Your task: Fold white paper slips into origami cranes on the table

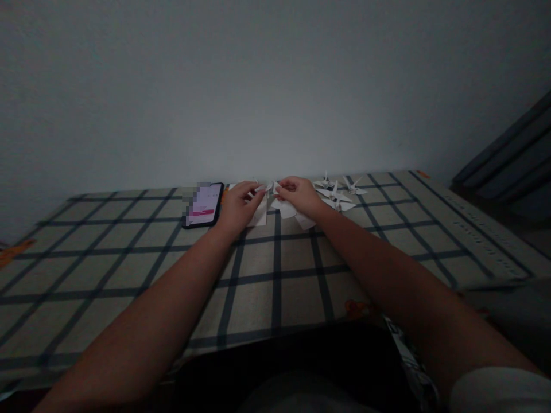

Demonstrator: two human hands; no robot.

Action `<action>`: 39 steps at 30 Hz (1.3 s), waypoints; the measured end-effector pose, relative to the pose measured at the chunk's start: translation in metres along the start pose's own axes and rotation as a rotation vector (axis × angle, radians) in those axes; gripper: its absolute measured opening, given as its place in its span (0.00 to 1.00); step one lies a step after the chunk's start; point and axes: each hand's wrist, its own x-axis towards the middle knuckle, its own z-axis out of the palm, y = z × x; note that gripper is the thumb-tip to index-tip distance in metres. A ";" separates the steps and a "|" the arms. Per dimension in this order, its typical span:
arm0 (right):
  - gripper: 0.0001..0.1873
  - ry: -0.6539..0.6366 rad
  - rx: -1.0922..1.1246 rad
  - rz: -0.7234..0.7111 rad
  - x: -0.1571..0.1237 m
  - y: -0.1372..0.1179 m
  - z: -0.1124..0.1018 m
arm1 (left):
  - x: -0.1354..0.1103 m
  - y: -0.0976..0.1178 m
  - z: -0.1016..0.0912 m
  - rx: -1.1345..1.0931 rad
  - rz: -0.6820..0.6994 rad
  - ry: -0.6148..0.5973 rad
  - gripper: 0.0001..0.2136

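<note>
My left hand is closed in a pinch, with a bit of white folded paper at its fingertips. Close beside it on the right, my right hand pinches white folded paper too. The frame is dark, and I cannot tell whether both hands grip one piece. Under and beside the left hand lies a white paper sheet, partly covered. White paper pieces lie beneath the right hand. Several folded paper cranes sit just right of the right hand.
A phone with a lit screen lies left of my left hand. The table has a checked tablecloth and stands against a pale wall. Dark folded fabric hangs at the far right.
</note>
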 end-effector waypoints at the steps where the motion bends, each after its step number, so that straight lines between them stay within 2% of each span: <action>1: 0.04 0.007 0.022 0.013 0.000 0.000 0.000 | 0.000 0.000 0.000 -0.010 -0.017 0.007 0.10; 4: 0.05 0.006 0.047 0.004 0.001 0.000 0.000 | 0.001 0.002 0.000 -0.041 -0.075 0.011 0.11; 9: 0.11 0.016 0.018 -0.091 0.002 0.005 -0.001 | 0.002 0.005 -0.001 -0.111 -0.133 0.050 0.11; 12: 0.11 0.026 -0.006 -0.094 0.002 0.006 -0.001 | 0.003 0.005 -0.001 -0.143 -0.223 0.035 0.13; 16: 0.09 0.020 0.039 -0.032 0.001 0.004 -0.001 | 0.002 0.003 0.000 -0.254 -0.349 0.007 0.14; 25: 0.08 0.013 0.204 0.105 0.000 -0.004 0.001 | 0.001 -0.008 0.007 -0.465 -0.473 -0.004 0.18; 29: 0.06 -0.027 0.371 0.166 0.001 -0.001 0.000 | 0.003 -0.005 0.007 -0.713 -0.601 -0.043 0.16; 34: 0.05 -0.097 0.562 0.217 0.002 -0.001 -0.004 | 0.007 0.007 -0.001 -0.920 -0.680 -0.048 0.11; 39: 0.05 -0.153 0.662 0.254 0.003 0.000 -0.007 | 0.011 0.012 -0.006 -1.119 -0.869 -0.043 0.07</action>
